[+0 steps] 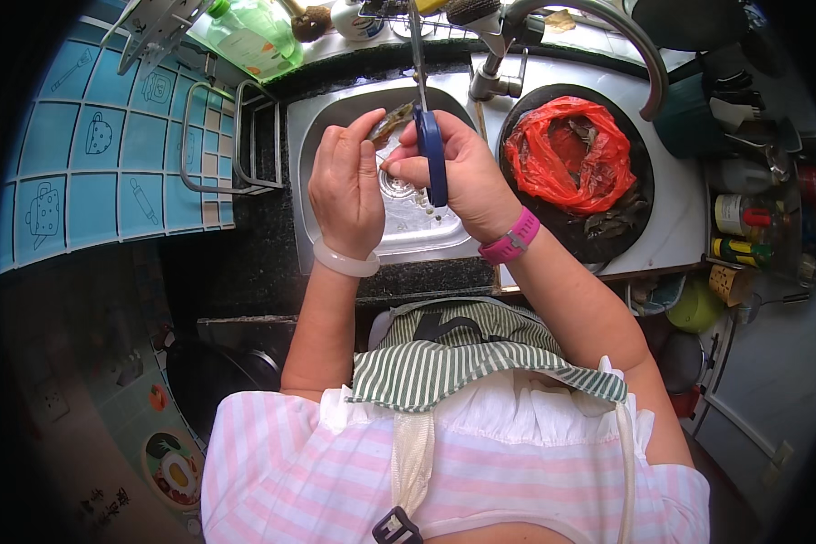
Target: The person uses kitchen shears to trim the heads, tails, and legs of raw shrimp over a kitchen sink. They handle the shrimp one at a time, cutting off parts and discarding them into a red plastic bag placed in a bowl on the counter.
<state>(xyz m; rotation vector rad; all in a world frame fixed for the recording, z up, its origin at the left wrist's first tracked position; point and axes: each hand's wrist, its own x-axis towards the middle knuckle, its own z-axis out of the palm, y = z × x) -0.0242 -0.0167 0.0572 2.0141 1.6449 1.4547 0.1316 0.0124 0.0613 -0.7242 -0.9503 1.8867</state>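
A raw shrimp [391,124] is pinched in the fingers of my left hand [345,183], above the stainless steel sink [313,197]. Scissors [432,156] with blue handles are gripped in my right hand [472,177]. Their metal blades point up and away from me, just right of the shrimp. Fingertips of my right hand come close to the shrimp; whether they touch it I cannot tell. Small bits and some water lie in the sink below, around the drain [396,185].
Right of the sink, an open red plastic bag [540,173] holding shrimp sits on a round dark board [571,241], with more shrimp [615,221] beside it. The faucet [496,85] arches over the board. A metal rack [234,183] stands left; bottles [255,41] line the sill behind.
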